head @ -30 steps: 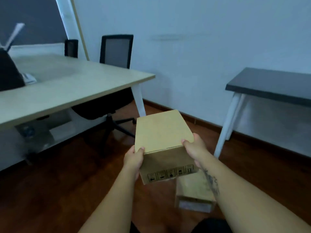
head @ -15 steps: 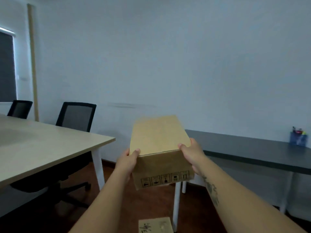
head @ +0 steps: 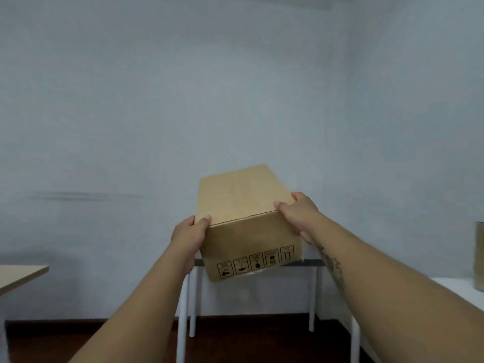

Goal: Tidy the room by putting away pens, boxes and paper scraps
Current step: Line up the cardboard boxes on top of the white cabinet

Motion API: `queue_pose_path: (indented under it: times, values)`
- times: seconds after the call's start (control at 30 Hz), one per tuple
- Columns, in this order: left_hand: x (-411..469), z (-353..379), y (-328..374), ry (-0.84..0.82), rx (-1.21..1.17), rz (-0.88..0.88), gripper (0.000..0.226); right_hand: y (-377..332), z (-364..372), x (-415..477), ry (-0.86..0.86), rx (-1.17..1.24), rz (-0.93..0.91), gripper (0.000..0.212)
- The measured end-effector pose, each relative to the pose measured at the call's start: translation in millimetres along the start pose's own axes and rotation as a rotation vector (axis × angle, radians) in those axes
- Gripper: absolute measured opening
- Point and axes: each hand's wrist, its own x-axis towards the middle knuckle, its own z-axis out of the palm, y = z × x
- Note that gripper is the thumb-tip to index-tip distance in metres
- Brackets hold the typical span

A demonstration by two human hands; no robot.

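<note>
A closed brown cardboard box (head: 241,200) with a row of black handling symbols on its near face hangs in front of me at chest height. My left hand (head: 187,235) grips its near left corner, thumb on the top. On the near right corner sits my right hand (head: 298,214), fingers wrapped down the side. The box is tilted, its far end raised toward the wall. It covers most of the dark table (head: 311,262) behind it.
The dark table has white legs (head: 192,305) and stands against the pale wall. A light wooden desk corner (head: 23,273) shows at the left edge. At the right edge a white surface (head: 455,286) carries a brown object (head: 479,255), partly cut off. Dark wood floor lies below.
The view has swung right and up: the chairs and most of the wooden desk left the frame. The box rose with both hands and now hangs directly before the dark table.
</note>
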Motion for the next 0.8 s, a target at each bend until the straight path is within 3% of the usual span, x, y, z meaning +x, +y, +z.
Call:
queue_pose_path:
  times: [0.17, 0.4, 0.8]
  values:
    - [-12.8, 57.1, 35.0, -0.198, -0.050, 0.064, 0.019, -27.6, -82.0, -23.4, 0.180, -0.101, -0.009, 0.046]
    - [-43.5, 135.0, 74.2, -0.459, -0.173, 0.103, 0.016, -74.2, -176.7, -70.3, 0.439, -0.276, -0.022, 0.055]
    - [-168.1, 286.8, 149.2, -0.939, -0.331, 0.131, 0.022, -124.4, -339.7, -203.2, 0.900, -0.418, 0.074, 0.058]
